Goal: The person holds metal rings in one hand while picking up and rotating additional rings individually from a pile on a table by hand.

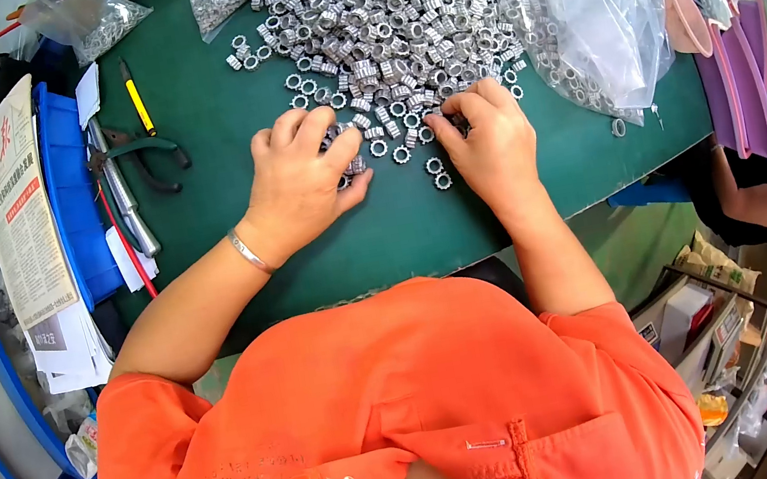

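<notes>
A large heap of small toothed metal rings point(389, 30) covers the far middle of the green table. My left hand point(296, 173), with a silver bracelet on its wrist, curls round several of these rings point(345, 156), which show between thumb and fingers. At the heap's near right edge is my right hand point(491, 135), its thumb and fingers bent inward and close together. Whatever lies between those fingertips is mostly hidden. A few loose rings point(438, 172) lie on the table between the hands, just left of the right hand.
Clear plastic bags of rings point(596, 21) stand at the right and back. Pliers point(141, 153), a yellow marker point(137, 98) and a blue bin point(81, 189) with a newspaper point(21, 209) are on the left. Another person's arm point(745, 189) shows at the far right.
</notes>
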### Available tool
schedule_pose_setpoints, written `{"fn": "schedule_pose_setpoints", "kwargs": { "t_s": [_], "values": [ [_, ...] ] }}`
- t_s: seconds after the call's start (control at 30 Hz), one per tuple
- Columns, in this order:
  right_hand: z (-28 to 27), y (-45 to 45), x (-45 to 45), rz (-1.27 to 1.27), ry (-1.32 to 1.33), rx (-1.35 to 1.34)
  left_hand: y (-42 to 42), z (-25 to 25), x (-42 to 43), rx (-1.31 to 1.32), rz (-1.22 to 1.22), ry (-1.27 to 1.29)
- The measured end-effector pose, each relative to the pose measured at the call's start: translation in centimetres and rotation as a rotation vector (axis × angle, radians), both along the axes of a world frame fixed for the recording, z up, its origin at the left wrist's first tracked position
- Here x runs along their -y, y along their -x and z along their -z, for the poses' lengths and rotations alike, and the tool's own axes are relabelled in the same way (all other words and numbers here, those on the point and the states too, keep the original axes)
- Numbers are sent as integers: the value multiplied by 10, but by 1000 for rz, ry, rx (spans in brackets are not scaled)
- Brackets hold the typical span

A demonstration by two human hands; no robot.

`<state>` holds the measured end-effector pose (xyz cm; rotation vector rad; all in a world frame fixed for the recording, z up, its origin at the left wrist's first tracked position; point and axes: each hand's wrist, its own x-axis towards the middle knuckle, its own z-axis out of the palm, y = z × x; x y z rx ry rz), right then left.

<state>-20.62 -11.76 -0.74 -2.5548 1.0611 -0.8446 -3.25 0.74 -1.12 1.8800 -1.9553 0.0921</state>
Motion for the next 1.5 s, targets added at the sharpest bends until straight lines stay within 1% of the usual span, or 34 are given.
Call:
{"fn": "schedule_pose_setpoints", "kwargs": {
  "t_s": [0.1, 0.17, 0.23, 0.27, 0.3, 0.37, 0.4, 0.43, 0.5, 0.53, 0.57, 0.63, 0.67, 0.73, 0.77, 0.83, 0.87, 0.9, 0.93, 1.0, 1.07, 1.13, 1.27, 1.33, 1.37, 1.43, 1.47, 1.5],
  "values": [
    [-1, 7, 1, -33, 35, -28, -5, -4, -1, -2, -3, -37],
    [-2, 14, 0, -59, 29, 8, -9, -6, 2, -25, 39, -18],
    [-5, 19, -4, -51, -184, 146, -12, -7, 9, -40, 15, -56],
    [-12, 19, -8, -10, -355, 225, -13, -7, 13, -53, -11, -86],
    [-10, 21, -8, -6, -351, 228, -14, -7, 17, -50, -6, -83],
    [-3, 27, -6, -91, -893, 493, -15, -6, 22, -59, 32, 35],
    [-4, 29, -5, -119, -1013, 522, -14, -7, 21, -71, 50, 11],
    [-4, 31, -5, -119, -1013, 517, -15, -8, 21, -75, 48, 13],
    [-1, 35, -6, -86, -1311, 650, -16, -9, 19, -36, 85, -44],
    [2, 36, -7, -116, -1320, 705, -17, -8, 19, -43, 106, -44],
    [2, 36, -8, -111, -1323, 704, -19, -6, 19, -46, 109, -47],
    [1, 35, -11, -79, -1357, 795, -24, -2, 19, -128, 194, 58],
    [2, 36, -11, -74, -1359, 798, -24, -3, 20, -140, 194, 83],
    [3, 39, -12, -109, -1481, 845, -24, -1, 20, -167, 177, 117],
    [5, 40, -13, -102, -1481, 847, -23, 1, 21, -194, 154, 155],
    [9, 42, -13, -196, -1453, 852, -21, 0, 22, -183, 152, 150],
    [8, 43, -13, -191, -1453, 851, -21, -2, 22, -128, 154, 104],
    [6, 43, -12, -178, -1536, 860, -21, -4, 21, -71, 155, 59],
    [4, 43, -12, -163, -1619, 870, -19, -5, 21, -73, 157, 58],
    [3, 44, -13, -166, -1657, 881, -16, -8, 20, -61, 121, -5],
    [3, 46, -13, -163, -1695, 891, -13, -12, 18, -68, 127, -16],
    [3, 48, -13, -211, -1742, 935, -12, -10, 18, -78, 130, -26],
    [-5, 47, -17, -141, -1709, 958, -14, -5, 16, -99, 105, 7],
    [-3, 48, -21, -56, -1596, 939, -15, -3, 16, -113, 101, 18],
    [-1, 49, -21, -55, -1597, 939, -16, -2, 16, -134, 106, 45],
    [5, 52, -22, -63, -1511, 903, -17, 0, 17, -158, 111, 72],
    [0, 45, -24, -20, -1414, 900, -17, 1, 16, -208, 103, 101],
    [-1, 43, -26, -19, -1414, 900, -18, 2, 17, -257, 96, 130]
  ]
}}
